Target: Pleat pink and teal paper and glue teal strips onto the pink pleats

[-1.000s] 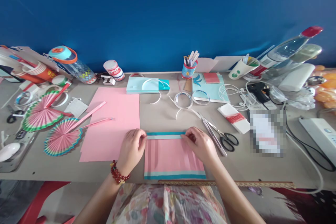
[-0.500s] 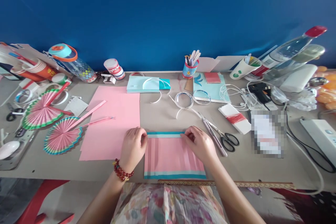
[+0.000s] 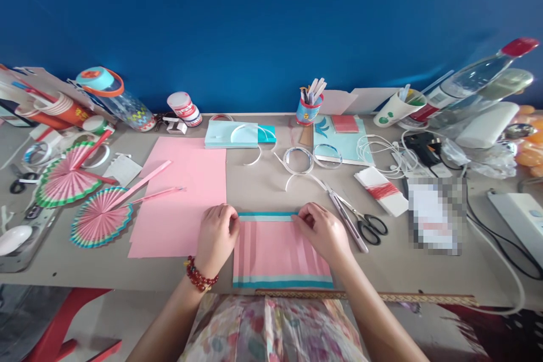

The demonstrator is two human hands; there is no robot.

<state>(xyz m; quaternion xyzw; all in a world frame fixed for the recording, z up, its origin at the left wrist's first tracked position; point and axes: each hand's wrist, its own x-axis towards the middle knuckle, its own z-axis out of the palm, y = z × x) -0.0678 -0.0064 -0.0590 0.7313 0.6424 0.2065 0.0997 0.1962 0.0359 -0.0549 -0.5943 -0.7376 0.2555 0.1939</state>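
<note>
A pink sheet of paper (image 3: 275, 249) lies in front of me, with pale blue and teal bands along its far and near edges. My left hand (image 3: 218, 237) pinches the far left corner of this sheet, its fingers closed. At the far right corner my right hand (image 3: 320, 235) does the same, thumb and fingers pressed together on the banded edge. Just right of that hand rest a pen-like cutter (image 3: 348, 222) and black-handled scissors (image 3: 369, 227). Left of my left hand lie larger pink sheets (image 3: 182, 203).
Two folded paper fans (image 3: 102, 218) lie on the left. Behind the sheet are a light blue paper stack (image 3: 231, 134), coils of white tape (image 3: 298, 160) and a pen cup (image 3: 309, 108). Cables, a white card wound with red thread (image 3: 382, 191) and a power strip (image 3: 515, 223) occupy the right.
My hands stay pinched at the same corners of the pink sheet. The view has shifted very slightly; nothing on the table has visibly moved.
</note>
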